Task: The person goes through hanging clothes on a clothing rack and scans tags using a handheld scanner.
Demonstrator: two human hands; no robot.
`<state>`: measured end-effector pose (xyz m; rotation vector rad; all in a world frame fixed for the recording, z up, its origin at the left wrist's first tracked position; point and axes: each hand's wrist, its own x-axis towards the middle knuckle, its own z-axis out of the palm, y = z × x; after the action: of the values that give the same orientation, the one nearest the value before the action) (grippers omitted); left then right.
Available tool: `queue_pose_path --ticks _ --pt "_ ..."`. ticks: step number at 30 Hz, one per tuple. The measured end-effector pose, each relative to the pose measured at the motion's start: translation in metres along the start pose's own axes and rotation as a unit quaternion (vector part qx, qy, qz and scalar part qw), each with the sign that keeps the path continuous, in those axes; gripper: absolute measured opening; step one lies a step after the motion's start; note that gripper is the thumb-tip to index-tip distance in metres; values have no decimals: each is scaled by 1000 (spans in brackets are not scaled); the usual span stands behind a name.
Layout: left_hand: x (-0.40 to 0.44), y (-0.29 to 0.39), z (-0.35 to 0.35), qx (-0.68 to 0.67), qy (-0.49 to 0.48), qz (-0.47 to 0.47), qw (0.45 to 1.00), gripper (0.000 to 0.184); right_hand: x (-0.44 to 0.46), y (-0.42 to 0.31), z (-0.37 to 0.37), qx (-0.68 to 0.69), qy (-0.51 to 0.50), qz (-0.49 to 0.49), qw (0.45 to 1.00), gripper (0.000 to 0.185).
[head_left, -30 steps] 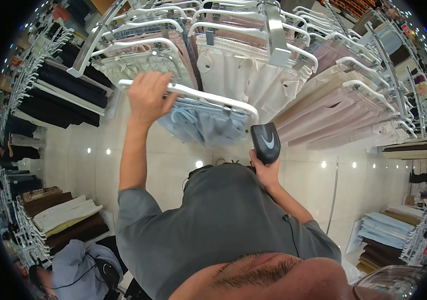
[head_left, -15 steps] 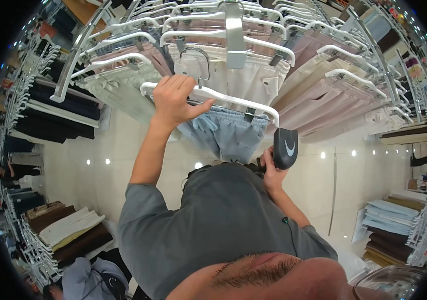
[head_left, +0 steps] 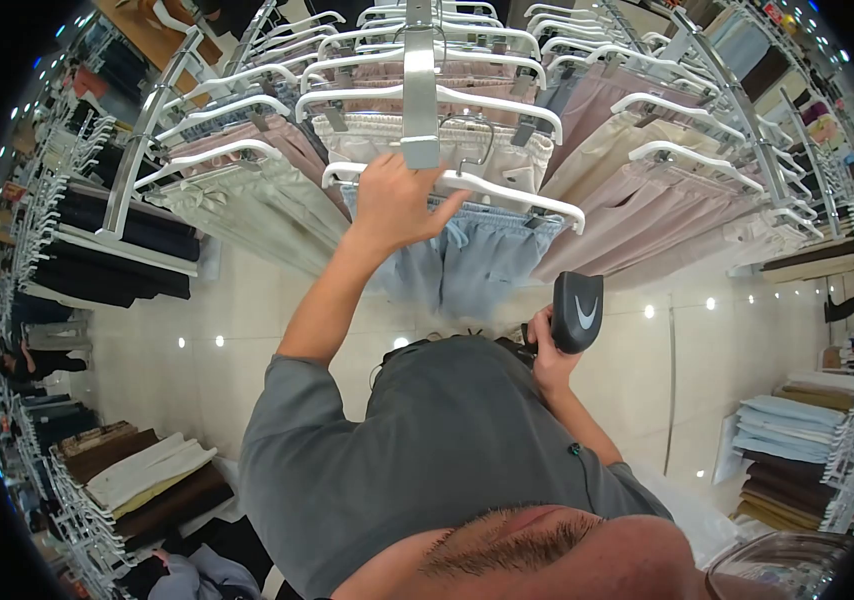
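Note:
My left hand (head_left: 399, 203) is closed around the left part of a white clip hanger (head_left: 507, 194). Light blue drawstring pants (head_left: 482, 255) hang from this hanger's clips. Its metal hook (head_left: 479, 143) stands up beside the flat metal rail arm (head_left: 420, 100); whether it rests on the arm I cannot tell. Behind it, cream pants (head_left: 362, 140) hang on another white hanger. Lower right, near my body, my right hand (head_left: 551, 362) grips a black handheld scanner (head_left: 578, 312) with a pale crescent on its head.
Pale green pants (head_left: 247, 205) hang to the left, pink pants (head_left: 662, 215) to the right. Metal rack arms (head_left: 137, 165) stick out towards me. Folded trousers (head_left: 152, 470) lie lower left, and folded light blue jeans (head_left: 789, 425) lie lower right. Another person's grey sleeve (head_left: 202, 575) shows at lower left.
My left hand has moved the hanger with the blue pants to the right and slightly forward, closer to the rail arm. The scanner stays in my right hand, nearly in place.

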<state>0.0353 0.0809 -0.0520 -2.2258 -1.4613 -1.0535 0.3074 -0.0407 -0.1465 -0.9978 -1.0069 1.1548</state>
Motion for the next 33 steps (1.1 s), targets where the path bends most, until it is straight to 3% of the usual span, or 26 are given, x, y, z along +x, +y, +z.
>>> queue_pose_path --ticks 4,7,28,31,33 --pt "22 0 -10 67 -3 13 998 38 2 0 -3 -12 -6 3 1000 16" --pt "36 -6 -23 30 75 49 996 36 4 2 -3 -15 -7 11 1000 16" --pt "16 -26 -57 -2 1 11 1000 31 -16 21 34 -40 -84 20 995 19" --pt "18 -29 -71 -29 9 11 999 20 -22 22 42 -41 -86 49 994 18" --pt "21 -41 -84 -56 -54 -55 995 18 -23 22 45 -34 -89 52 994 17"
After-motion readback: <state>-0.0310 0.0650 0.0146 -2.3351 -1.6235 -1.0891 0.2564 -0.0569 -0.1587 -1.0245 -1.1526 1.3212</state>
